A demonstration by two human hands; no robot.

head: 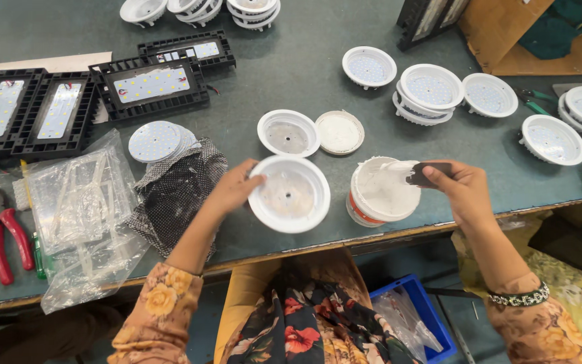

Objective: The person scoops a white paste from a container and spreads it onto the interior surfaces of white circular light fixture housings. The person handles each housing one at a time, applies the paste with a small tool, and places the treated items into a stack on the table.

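Observation:
My left hand (234, 187) grips the rim of a round white lamp housing (289, 194) that lies open side up near the table's front edge. My right hand (461, 189) holds a small dark spreader (428, 174) smeared with white paste over the mouth of a white tub of paste (380, 192). Just behind the housing lie another empty white housing (288, 132) and a round white lid (339, 132).
Finished round light discs (431, 89) lie at the back right. Black rectangular light panels (151, 87) are at the back left. Clear plastic bags (83, 209), a dark mesh cloth (175, 189), red-handled pliers (1, 239) lie left. A blue bin (420, 317) is under the table.

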